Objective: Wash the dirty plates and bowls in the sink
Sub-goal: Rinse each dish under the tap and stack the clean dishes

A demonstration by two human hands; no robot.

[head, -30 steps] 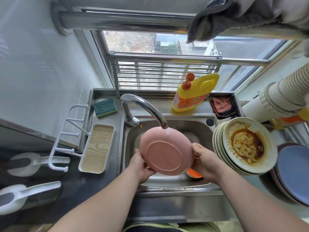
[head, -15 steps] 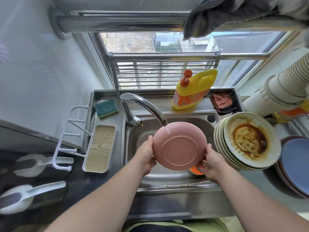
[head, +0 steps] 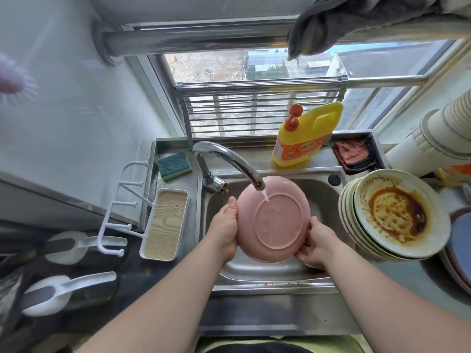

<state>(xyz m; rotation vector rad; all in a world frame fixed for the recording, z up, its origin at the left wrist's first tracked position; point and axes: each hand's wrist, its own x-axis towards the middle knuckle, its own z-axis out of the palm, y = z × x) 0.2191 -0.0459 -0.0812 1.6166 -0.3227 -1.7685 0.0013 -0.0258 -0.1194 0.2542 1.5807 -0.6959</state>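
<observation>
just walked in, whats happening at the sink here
A person is rinsing a pink plate under the running faucet, underside facing up, left hand and right hand gripping opposite rims over the sink. A stack of dirty plates, the top one stained brown, waits on the right.

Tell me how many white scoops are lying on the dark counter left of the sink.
2. One white scoop lies beside the white hook rack; the other lies nearer the person, at the left edge. More may sit outside the view.
</observation>
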